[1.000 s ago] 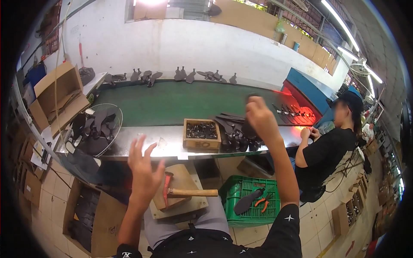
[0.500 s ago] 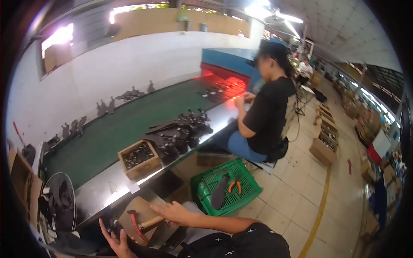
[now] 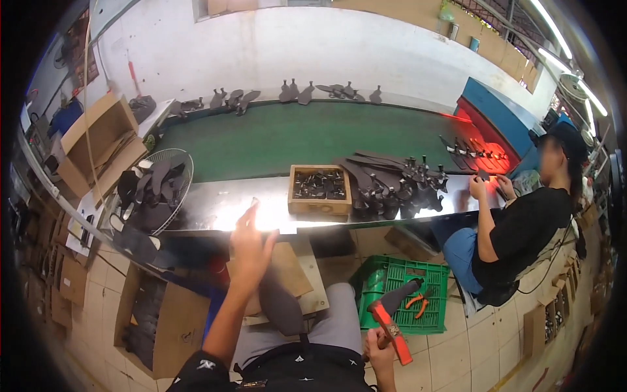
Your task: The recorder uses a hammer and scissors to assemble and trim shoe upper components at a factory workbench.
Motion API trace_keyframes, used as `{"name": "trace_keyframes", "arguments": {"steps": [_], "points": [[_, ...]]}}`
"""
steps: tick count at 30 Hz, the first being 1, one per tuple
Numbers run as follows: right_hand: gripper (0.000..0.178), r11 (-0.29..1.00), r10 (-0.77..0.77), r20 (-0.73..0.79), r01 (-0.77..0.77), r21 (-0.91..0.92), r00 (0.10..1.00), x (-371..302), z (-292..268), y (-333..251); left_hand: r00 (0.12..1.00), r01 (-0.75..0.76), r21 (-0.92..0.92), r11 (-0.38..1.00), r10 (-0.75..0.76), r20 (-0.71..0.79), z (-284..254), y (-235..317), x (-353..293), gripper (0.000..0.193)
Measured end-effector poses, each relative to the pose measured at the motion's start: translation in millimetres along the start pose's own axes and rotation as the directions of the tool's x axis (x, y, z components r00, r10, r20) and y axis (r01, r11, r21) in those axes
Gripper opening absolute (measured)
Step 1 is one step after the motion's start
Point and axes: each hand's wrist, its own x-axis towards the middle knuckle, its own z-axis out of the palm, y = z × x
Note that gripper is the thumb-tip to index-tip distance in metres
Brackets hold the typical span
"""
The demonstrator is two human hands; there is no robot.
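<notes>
My right hand (image 3: 381, 351) is closed around the handle of a hammer with a red head (image 3: 393, 332), to the right of my lap. Farther left, my left hand (image 3: 251, 253) reaches toward the metal table edge with its fingers apart and nothing in them. Beside its wrist a dark, sole-shaped piece (image 3: 281, 304) lies across my lap and the front of some light boards (image 3: 315, 287). Ahead of my left hand, on the metal strip, stands a wooden box (image 3: 319, 208) of small dark parts. A pile of dark sole-shaped pieces (image 3: 379, 183) lies beside it.
At right, a green crate (image 3: 434, 325) holds orange-handled pliers (image 3: 417, 306) and a dark sole-shaped piece. Beyond it a person (image 3: 529, 222) sits working. A wire basket (image 3: 189, 189) of dark pieces is at left, above a cardboard box (image 3: 179, 330). The green conveyor belt (image 3: 307, 140) runs behind.
My view has turned left. The hammer, earlier over the boards by my right hand, is now gripped off to the right. My left hand has moved forward, away from the dark piece it was by.
</notes>
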Motion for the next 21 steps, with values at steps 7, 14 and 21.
{"name": "trace_keyframes", "arguments": {"steps": [7,14,21], "points": [[0.018,0.914,-0.275,0.056,0.279,-0.293,0.96,29,5,6,0.948,-0.249,0.153,0.956,0.209,0.239,149,-50,133,0.017],[0.015,0.99,-0.131,-0.046,0.133,0.048,0.99,29,17,1,0.885,-0.287,0.276,0.917,0.144,0.444,185,-54,157,0.009],[0.026,0.96,-0.239,0.025,0.233,0.153,0.971,67,3,-47,0.889,0.453,-0.753,0.477,-0.176,0.423,95,3,123,0.024]]}}
